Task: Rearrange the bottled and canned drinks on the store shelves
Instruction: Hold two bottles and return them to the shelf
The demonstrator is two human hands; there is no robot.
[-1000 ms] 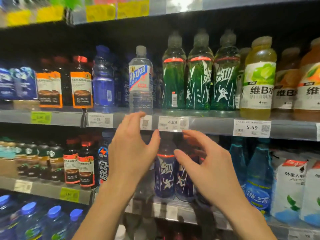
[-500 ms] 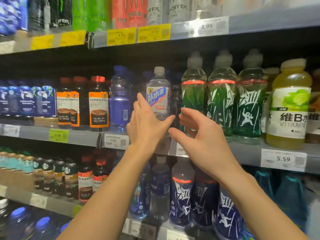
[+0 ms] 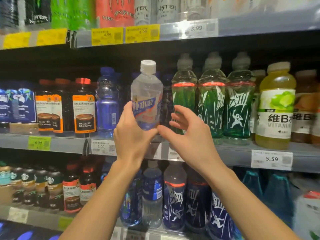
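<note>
Left hand (image 3: 133, 135) is wrapped around the lower half of a clear water bottle (image 3: 146, 97) with a white cap and blue-and-red label, holding it slightly tilted just above the middle shelf (image 3: 233, 153). Forearm comes up from below, wrist bent back a bit. Right hand (image 3: 188, 135) sits just right of the bottle, fingers spread and curled, gripping nothing, thumb tip near its base. Just right of the bottle stand three green sports drinks (image 3: 211, 101).
</note>
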